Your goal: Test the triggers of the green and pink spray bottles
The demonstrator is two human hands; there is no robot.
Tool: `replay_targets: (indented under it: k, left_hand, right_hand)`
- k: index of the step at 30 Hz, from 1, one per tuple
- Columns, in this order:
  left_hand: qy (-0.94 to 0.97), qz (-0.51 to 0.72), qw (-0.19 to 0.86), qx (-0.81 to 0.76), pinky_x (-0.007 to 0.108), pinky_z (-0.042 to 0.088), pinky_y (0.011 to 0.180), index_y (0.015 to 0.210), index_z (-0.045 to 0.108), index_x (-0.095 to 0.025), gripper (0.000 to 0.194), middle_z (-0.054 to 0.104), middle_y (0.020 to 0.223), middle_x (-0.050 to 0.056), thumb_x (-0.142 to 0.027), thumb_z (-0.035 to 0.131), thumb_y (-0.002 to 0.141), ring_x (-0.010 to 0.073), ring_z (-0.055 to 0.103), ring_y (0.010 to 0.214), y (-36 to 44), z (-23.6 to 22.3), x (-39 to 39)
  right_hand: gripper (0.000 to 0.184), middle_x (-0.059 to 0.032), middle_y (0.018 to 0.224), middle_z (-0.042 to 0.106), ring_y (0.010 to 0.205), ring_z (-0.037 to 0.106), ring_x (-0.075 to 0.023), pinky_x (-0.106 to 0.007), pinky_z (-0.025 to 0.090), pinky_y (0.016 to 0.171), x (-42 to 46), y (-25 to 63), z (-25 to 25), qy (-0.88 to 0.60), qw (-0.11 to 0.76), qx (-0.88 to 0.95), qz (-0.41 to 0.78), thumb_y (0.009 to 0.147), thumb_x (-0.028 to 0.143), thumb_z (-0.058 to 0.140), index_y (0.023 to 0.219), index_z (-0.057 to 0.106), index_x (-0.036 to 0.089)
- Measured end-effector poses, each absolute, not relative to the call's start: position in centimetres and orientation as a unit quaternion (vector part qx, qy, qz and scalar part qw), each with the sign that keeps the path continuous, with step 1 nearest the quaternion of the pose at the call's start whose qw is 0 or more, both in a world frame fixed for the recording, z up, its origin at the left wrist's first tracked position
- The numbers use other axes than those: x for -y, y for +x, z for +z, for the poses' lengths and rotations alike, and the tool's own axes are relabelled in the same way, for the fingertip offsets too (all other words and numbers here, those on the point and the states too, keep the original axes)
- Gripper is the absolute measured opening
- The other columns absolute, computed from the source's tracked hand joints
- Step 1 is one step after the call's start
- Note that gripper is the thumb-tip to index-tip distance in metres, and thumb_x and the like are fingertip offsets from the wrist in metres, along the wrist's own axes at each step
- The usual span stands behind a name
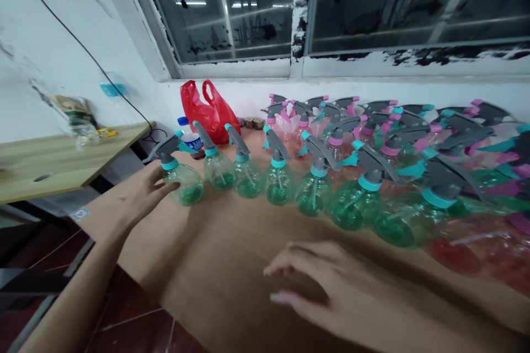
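Several green spray bottles with grey triggers and teal collars stand in a row on a brown cardboard-covered table [232,265]. My left hand [141,190] reaches to the leftmost green spray bottle [184,179], fingers touching its side without wrapping round it. Over the bare cardboard in front of the row, my right hand [327,284] hovers low with fingers spread and slightly curled, holding nothing. The closest bottle to it is a green one [350,198] in the row behind.
Behind the front row stand several more spray bottles [339,121], pink and green. A red plastic bag [207,110] and a water bottle [191,140] sit at the back left by the wall. A wooden desk [49,165] stands to the left. Windows run above.
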State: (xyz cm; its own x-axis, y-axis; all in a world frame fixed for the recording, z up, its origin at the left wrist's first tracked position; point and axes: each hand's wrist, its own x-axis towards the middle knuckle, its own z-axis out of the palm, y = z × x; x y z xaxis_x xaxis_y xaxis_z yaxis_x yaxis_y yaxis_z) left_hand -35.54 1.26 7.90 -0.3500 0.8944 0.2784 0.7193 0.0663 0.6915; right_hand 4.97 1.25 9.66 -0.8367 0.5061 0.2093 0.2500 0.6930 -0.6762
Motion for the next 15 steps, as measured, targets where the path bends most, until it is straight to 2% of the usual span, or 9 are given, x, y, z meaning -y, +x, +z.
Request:
replay_targets:
  k: [5, 8, 10, 13, 15]
  left_hand:
    - [0.567, 0.403, 0.110, -0.710, 0.045, 0.041, 0.101, 0.121, 0.050, -0.020, 0.058, 0.052, 0.133, 0.008, -0.047, 0.063, 0.071, 0.0300, 0.049, 0.121, -35.9, 7.7, -1.3]
    - [0.557, 0.421, 0.096, -0.709, 0.046, 0.042, 0.100, 0.131, 0.043, -0.021, 0.069, 0.050, 0.136, 0.010, -0.047, 0.065, 0.071, 0.0305, 0.047, 0.123, -36.6, 7.1, -1.0]
    - [0.549, 0.429, 0.087, -0.712, 0.048, 0.044, 0.097, 0.133, 0.041, -0.019, 0.073, 0.054, 0.130, 0.012, -0.047, 0.067, 0.071, 0.0319, 0.049, 0.120, -37.3, 6.6, -0.9]
    - [0.547, 0.436, 0.091, -0.709, 0.048, 0.047, 0.093, 0.129, 0.046, -0.015, 0.067, 0.059, 0.119, 0.013, -0.043, 0.069, 0.074, 0.0311, 0.054, 0.113, -38.1, 6.1, -1.0]
    - [0.554, 0.440, 0.096, -0.700, 0.047, 0.048, 0.090, 0.125, 0.050, -0.015, 0.052, 0.059, 0.119, 0.011, -0.037, 0.067, 0.081, 0.0283, 0.057, 0.109, -38.5, 5.9, -1.4]
  right_hand:
    - [0.021, -0.0036, 0.103, 0.071, 0.093, 0.066, -0.0199, -0.032, 0.050, 0.081, -4.8, 0.8, 7.4, -0.222, 0.193, 0.927, 0.234, 0.088, 0.026, 0.057, 0.106, 0.064, 0.019]
    - [0.020, -0.0060, 0.099, 0.071, 0.090, 0.066, -0.0208, -0.033, 0.050, 0.077, -5.6, -0.3, 6.9, -0.231, 0.189, 0.933, 0.200, 0.086, 0.023, 0.058, 0.103, 0.065, 0.017]
    - [0.019, -0.0060, 0.098, 0.071, 0.088, 0.067, -0.0218, -0.033, 0.050, 0.074, -5.6, -0.4, 6.8, -0.236, 0.187, 0.934, 0.190, 0.085, 0.022, 0.059, 0.102, 0.066, 0.017]
    - [0.018, -0.0049, 0.097, 0.072, 0.087, 0.067, -0.0223, -0.033, 0.050, 0.072, -5.3, -0.3, 6.7, -0.238, 0.179, 0.937, 0.185, 0.084, 0.023, 0.060, 0.101, 0.066, 0.018]
    - [0.018, -0.0042, 0.097, 0.072, 0.086, 0.068, -0.0221, -0.034, 0.050, 0.072, -5.2, -0.4, 6.7, -0.240, 0.172, 0.938, 0.182, 0.085, 0.024, 0.059, 0.102, 0.066, 0.019]
